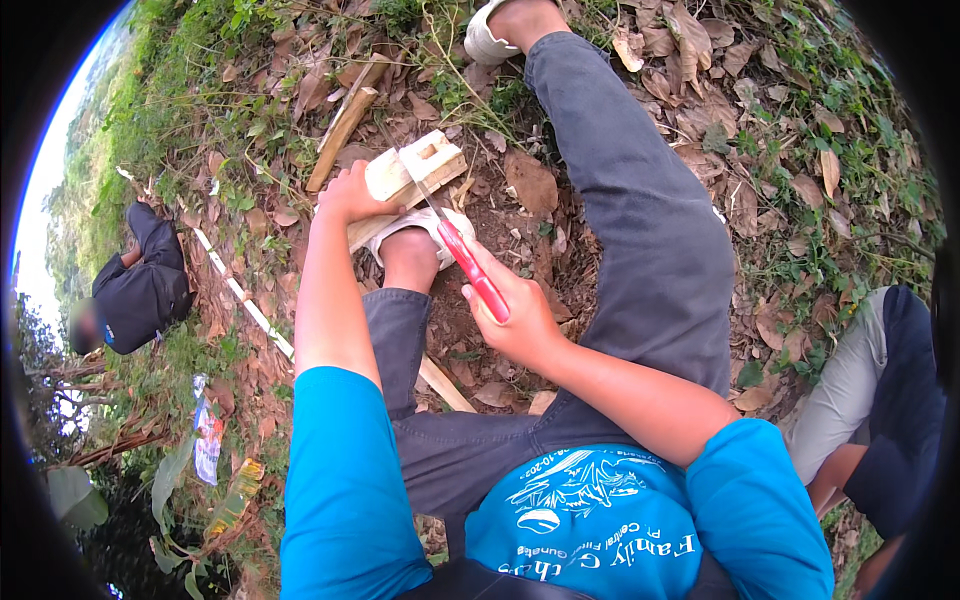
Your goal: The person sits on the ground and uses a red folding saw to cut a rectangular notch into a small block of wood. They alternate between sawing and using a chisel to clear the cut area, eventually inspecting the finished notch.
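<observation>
A pale, squared block of wood (437, 165) with a notch cut in its upper face lies tilted above my left shoe. My left hand (352, 194) grips its left end, the fingers partly hidden behind the wood. In my right hand (518, 312) is a red-handled knife (470, 265), its handle running up and left from my fist. Its narrow metal blade lies against the block, across the top face, just left of the notch. Another pale length of wood shows below the block, next to my left white shoe (455, 232).
Split wood pieces (343, 135) lie beyond my left hand, and a pale stick (445, 384) lies between my legs. A long whitish pole (240, 293) crosses the leafy ground at left. One person (145, 280) sits far left; another person (850, 375) is close at right.
</observation>
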`<action>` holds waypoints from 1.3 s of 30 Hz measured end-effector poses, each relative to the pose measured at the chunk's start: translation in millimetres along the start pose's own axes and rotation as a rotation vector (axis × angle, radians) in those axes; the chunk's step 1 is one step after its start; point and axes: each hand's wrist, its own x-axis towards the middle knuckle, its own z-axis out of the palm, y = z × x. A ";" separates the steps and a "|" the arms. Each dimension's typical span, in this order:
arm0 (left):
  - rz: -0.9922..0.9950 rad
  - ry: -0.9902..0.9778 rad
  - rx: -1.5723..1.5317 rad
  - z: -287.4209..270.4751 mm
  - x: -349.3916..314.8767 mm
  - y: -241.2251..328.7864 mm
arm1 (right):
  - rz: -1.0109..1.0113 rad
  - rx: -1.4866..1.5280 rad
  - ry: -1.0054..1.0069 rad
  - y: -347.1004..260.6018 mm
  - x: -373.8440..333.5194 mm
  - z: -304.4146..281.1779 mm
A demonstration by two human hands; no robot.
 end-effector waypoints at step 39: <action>-0.036 0.035 -0.083 6.6 5.4 -10.9 | -0.124 -0.278 -0.088 6.8 -20.7 -0.4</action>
